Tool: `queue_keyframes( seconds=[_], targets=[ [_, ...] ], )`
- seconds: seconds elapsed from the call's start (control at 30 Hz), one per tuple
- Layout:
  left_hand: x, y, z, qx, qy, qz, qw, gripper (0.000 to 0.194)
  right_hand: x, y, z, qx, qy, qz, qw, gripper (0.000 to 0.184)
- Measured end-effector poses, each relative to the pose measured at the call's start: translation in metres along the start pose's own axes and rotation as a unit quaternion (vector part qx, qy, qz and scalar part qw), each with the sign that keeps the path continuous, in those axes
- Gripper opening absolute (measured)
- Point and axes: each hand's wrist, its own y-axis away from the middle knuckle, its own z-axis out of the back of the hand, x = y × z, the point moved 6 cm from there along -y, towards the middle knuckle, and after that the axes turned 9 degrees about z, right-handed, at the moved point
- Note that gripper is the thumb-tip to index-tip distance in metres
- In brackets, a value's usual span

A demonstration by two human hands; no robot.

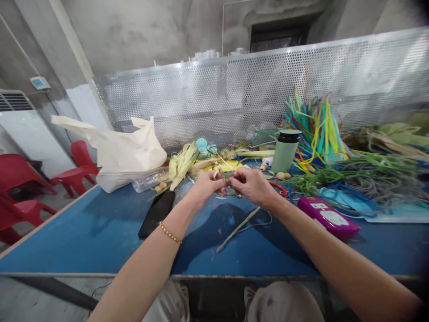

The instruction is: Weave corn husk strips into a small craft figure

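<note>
Over the middle of the blue table, both hands meet with their fingers pinched. My left hand [209,184], a gold bead bracelet [170,232] on its wrist, is closed on a thin green strand [227,173]. The same strand runs into the closed fingers of my right hand [250,183]. Its ends and the exact grip are mostly hidden by the fingertips. Below the hands, a flat pale-green strip [237,230] lies on the table. Just behind them are yellow material [232,165] and dry husk strips [182,164].
To the left are a black phone [157,213], a white plastic bag [129,150] and a clear bottle [147,180]. On the right stand a green tumbler [285,152], a magenta device [327,218], tangled green cords [358,172] and colourful strips [321,134]. A perforated metal panel [201,98] rises behind.
</note>
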Motion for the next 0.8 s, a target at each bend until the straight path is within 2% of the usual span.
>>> queue_keyframes(
  seconds=[0.17,0.33,0.47,0.6,0.7,0.8],
  targets=[
    [0.002,-0.001,0.001,0.002,-0.039,-0.007,0.999,0.032,0.003,0.0,-0.003,-0.006,0.029,0.005,1.0,0.02],
    [0.0,0.001,0.003,0.033,-0.075,-0.001,0.997,0.022,0.005,-0.001,0.004,0.001,0.089,0.001,0.996,0.017],
    [0.001,0.002,0.001,0.04,-0.054,0.024,0.997,0.012,0.004,-0.001,0.001,0.022,0.055,0.0,0.998,0.015],
    [0.0,0.001,-0.001,0.02,-0.014,0.014,1.0,0.007,0.003,0.0,-0.005,0.018,0.022,0.018,0.999,0.016],
    [-0.002,0.001,0.0,0.001,0.001,0.002,1.0,0.004,0.005,-0.001,-0.006,0.002,0.027,0.03,0.999,0.015],
    [-0.001,0.0,0.003,-0.016,0.002,0.003,1.0,0.01,0.007,-0.001,-0.005,-0.009,0.055,0.046,0.997,0.015]
  ],
)
